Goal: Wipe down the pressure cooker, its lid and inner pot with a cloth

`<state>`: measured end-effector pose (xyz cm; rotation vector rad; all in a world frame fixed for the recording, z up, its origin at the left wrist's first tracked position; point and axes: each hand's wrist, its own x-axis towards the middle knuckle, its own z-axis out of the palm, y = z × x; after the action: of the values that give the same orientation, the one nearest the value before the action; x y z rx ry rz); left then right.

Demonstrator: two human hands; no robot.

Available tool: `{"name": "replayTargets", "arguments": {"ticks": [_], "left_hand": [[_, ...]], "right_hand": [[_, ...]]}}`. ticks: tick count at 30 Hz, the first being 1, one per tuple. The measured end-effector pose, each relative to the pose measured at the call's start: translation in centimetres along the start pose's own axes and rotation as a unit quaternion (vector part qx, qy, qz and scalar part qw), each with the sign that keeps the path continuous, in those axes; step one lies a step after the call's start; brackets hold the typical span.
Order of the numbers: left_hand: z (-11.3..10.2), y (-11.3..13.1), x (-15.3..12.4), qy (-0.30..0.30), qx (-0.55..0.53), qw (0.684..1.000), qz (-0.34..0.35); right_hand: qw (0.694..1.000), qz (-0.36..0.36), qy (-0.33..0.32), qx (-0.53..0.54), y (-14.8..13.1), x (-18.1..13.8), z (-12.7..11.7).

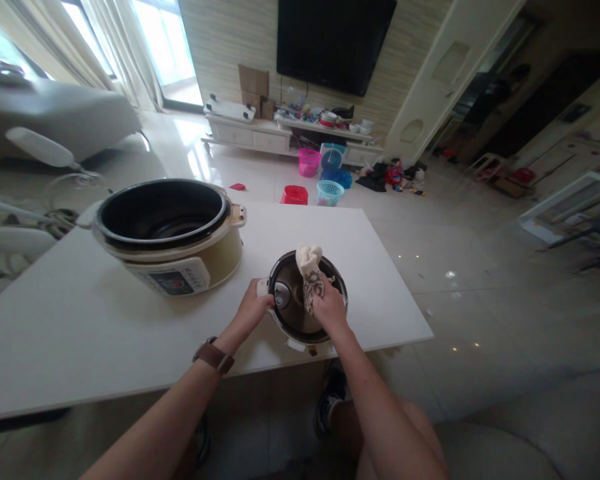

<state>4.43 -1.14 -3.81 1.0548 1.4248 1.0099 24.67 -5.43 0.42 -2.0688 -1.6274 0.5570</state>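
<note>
My left hand (pixel 255 304) is closed on the white edge tab of a round cooker lid (pixel 296 316), dark and shiny with a small silver disc near its left side. The lid is at the front edge of the white table (pixel 105 347). In my right hand (pixel 331 308) a cream cloth (pixel 310 260) with a dark pattern is bunched up against the lid's face. The fingertips of that hand are partly hidden by the cloth. To the left of the lid stands a lidless electric cooker (pixel 225 248) with a black inner pot (pixel 165 210) and a front control panel.
Beyond the table, a red stool (pixel 295 195), a light blue basket (pixel 330 193) and a pink bucket (pixel 309 162) are on the tiled floor. A white TV cabinet (pixel 267 139) holds many small items. White chairs (pixel 40 147) are at the left.
</note>
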Motion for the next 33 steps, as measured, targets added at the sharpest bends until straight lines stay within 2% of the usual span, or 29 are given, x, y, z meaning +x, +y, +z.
{"name": "replayTargets", "arguments": {"ticks": [2,5,12,33], "left_hand": [[0.00,0.06,-0.08,0.002,0.005,1.000,-0.002],[-0.03,0.10,-0.25,-0.002,0.004,1.000,-0.022],[-0.02,0.13,-0.40,-0.016,-0.001,0.999,-0.045],[-0.04,0.30,-0.33,-0.003,0.012,1.000,-0.027]], "right_hand": [[0.999,0.006,-0.034,-0.041,-0.42,-0.20,0.31],[0.996,-0.011,-0.049,-0.075,-0.95,-0.48,0.43],[0.995,-0.009,-0.048,-0.086,-0.96,-0.46,0.56],[0.994,-0.022,-0.054,-0.087,-1.16,-0.64,0.47]]}}
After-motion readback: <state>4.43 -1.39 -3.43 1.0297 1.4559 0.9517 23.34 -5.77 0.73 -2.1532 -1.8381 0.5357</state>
